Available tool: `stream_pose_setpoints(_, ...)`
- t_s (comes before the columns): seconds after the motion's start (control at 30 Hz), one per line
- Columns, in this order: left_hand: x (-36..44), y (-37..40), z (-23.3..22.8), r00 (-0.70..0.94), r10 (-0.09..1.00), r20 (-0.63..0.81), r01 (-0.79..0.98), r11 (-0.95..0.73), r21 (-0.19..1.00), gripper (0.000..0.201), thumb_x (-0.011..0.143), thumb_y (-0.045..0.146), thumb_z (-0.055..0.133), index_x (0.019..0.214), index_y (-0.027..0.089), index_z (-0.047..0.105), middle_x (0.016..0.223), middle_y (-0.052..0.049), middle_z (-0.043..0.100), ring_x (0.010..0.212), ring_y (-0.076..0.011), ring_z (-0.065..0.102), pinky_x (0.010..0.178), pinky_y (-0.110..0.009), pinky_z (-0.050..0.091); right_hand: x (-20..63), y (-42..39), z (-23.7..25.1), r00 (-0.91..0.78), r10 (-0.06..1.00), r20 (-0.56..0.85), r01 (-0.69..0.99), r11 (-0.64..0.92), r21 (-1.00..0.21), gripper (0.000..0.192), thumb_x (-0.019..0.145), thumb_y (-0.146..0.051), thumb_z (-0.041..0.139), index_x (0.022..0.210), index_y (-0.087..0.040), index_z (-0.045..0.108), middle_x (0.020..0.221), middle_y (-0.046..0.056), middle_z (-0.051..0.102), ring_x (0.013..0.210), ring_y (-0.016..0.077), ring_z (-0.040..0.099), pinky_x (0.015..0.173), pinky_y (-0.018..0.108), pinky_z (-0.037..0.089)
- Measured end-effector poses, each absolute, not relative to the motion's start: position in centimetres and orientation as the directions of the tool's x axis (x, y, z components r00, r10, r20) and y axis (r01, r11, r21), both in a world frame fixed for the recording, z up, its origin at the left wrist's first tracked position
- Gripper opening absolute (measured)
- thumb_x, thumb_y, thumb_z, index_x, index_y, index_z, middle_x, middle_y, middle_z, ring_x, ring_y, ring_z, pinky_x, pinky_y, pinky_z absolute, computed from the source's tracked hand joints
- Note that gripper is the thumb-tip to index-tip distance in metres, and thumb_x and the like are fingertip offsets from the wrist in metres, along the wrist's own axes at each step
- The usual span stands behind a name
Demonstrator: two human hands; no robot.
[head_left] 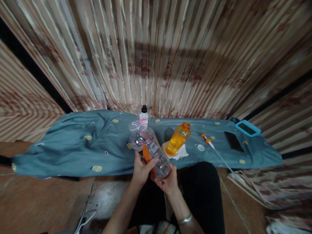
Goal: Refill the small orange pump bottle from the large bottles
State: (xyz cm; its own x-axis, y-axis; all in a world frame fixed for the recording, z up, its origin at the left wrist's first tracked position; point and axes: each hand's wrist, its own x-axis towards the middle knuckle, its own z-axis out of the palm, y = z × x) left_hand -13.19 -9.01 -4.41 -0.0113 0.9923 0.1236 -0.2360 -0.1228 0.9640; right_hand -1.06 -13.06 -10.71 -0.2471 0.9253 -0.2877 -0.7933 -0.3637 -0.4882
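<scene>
A clear plastic bottle [149,145] with an orange label band and a clear cap is tilted away from me, held in both hands. My left hand [141,169] wraps its lower side. My right hand [167,181] cups its base from below. Just right of it, an open bottle of orange-yellow liquid [177,139] stands on a white tissue [181,152]. Behind the held bottle stands a small white bottle with a black cap [144,117]. All rest on a teal patterned cloth [80,146].
An orange-tipped pump tube [211,145] and a small white cap [200,147] lie right of the orange bottle. A black phone [233,141] and a blue-cased device [247,127] lie at the cloth's right end. Striped curtains [156,58] hang behind. Cables [84,221] run across the brown floor.
</scene>
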Motion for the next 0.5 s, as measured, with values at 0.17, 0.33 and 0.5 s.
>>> stream_pose_setpoints(0.17, -15.1, -6.6, -4.6, -0.152, 0.987, 0.053, -0.138, -0.074, 0.988, 0.057, 0.059, 0.043, 0.080, 0.102, 0.020, 0.051, 0.086, 0.000, 0.066, 0.073, -0.0173, 0.067, 0.070, -0.031, 0.056, -3.5, -10.3, -11.2, -0.317, 0.905, -0.285, -0.711, -0.425, -0.560, 0.048, 0.093, -0.060, 0.050, 0.113, -0.017, 0.059, 0.093, 0.003, 0.066, 0.067, 0.0098, 0.062, 0.058, 0.026, 0.052)
stream_pose_setpoints(0.33, -17.0, -3.8, -5.0, -0.264, 0.950, 0.168, 0.063, -0.157, 0.986, 0.066, 0.054, 0.038, 0.083, 0.109, 0.020, 0.052, 0.099, -0.003, 0.066, 0.088, -0.0206, 0.067, 0.083, -0.036, 0.055, -4.0, -9.8, -10.7, -0.242, 0.925, -0.293, -0.574, -0.380, -0.725, 0.040, 0.093, -0.043, 0.058, 0.124, -0.018, 0.055, 0.104, 0.004, 0.066, 0.076, 0.0119, 0.065, 0.066, 0.029, 0.057)
stream_pose_setpoints(0.5, -18.8, -0.5, -5.8, -0.352, 0.906, 0.237, 0.281, -0.139, 0.950, 0.070, 0.053, 0.034, 0.085, 0.112, 0.020, 0.050, 0.103, -0.003, 0.064, 0.094, -0.0227, 0.065, 0.089, -0.040, 0.054, -0.9, -12.7, -10.4, -0.078, 0.949, -0.305, -0.367, -0.312, -0.876, 0.038, 0.091, -0.033, 0.064, 0.125, -0.018, 0.055, 0.106, 0.004, 0.066, 0.078, 0.0119, 0.066, 0.067, 0.029, 0.058)
